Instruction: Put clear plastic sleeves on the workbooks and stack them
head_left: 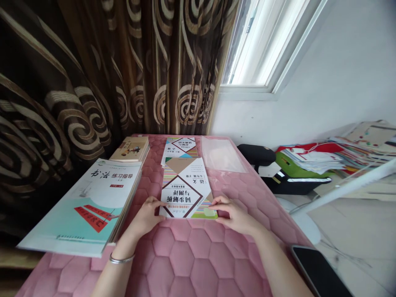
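A workbook [185, 190] with a white, brown and striped cover lies on the pink quilted tabletop cover [192, 255], its print upside down to me. My left hand [149, 213] has the book's near left corner between thumb and fingers, and a silver bangle [121, 260] circles that wrist. On the near right corner, my right hand [231, 213] grips the same workbook, fingers on the cover and thumb at the edge. Just beyond, a second workbook [181, 146] with a blue-edged cover is partly hidden under the first. A clear plastic sleeve [223, 154] lies at the far right.
A stack of large booklets [105, 198] stands at the left, with smaller books [131, 149] behind it. A dark-screened device [320, 272] sits at the near right. Curtains [148, 74] hang behind the table. Piled papers [318, 156] and a white pole [343, 192] are beyond the right edge.
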`<state>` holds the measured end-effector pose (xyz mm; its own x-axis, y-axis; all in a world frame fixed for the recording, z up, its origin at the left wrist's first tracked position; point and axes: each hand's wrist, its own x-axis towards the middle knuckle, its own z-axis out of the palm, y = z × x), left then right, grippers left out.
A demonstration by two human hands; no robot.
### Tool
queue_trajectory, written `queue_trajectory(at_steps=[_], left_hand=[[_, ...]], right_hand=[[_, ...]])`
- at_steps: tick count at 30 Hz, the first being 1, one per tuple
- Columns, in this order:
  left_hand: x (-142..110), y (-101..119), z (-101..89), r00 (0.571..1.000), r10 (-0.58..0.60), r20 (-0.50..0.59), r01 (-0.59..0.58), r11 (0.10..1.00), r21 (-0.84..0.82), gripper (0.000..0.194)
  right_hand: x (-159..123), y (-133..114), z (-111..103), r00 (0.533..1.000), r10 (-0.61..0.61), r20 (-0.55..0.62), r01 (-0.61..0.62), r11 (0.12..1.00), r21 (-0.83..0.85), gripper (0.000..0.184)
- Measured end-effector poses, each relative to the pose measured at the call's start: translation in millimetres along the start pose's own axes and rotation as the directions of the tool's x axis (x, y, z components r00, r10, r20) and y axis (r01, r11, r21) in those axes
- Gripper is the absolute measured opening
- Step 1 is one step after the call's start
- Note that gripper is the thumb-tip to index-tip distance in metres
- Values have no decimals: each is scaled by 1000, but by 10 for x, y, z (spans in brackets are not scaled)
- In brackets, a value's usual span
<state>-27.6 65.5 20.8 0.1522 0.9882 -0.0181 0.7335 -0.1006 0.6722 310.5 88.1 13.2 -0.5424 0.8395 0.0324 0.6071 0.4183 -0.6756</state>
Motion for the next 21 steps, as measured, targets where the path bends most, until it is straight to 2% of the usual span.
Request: queue_trajectory(at_steps=[3,5,9,12,14,16,19,21], left_hand=[[31,-44,82,995,-85,-58,79,992,-101,51],[64,-52,151,982,-142,-121,124,982,-143,49],[125,18,276,945,-206,-253,190,978,-84,32],[140,84,321,931,-219,-291,220,975,-28,28],[134,99,311,935,-234,-265,232,972,-41,28],[118,87,267,939,-252,-236,245,968,-59,30],[90,50,165,936,-258,-239,262,965,-12,34],[76,38,99,939,-249,-238,265,963,40,36]], right_hand=[[27,-4,24,999,-7,-41,9,1000,28,27],[80,-6,84,991,19,-135,-13,999,40,21],[232,-2,233,918,150,-367,-146,989,37,22],[311,-22,280,883,220,-414,-215,975,59,15],[316,-62,281,897,259,-357,-228,965,128,11],[276,-135,277,921,312,-234,-264,940,216,4],[152,-292,274,914,397,87,-402,855,328,12],[69,-384,251,874,351,337,-466,801,375,18]])
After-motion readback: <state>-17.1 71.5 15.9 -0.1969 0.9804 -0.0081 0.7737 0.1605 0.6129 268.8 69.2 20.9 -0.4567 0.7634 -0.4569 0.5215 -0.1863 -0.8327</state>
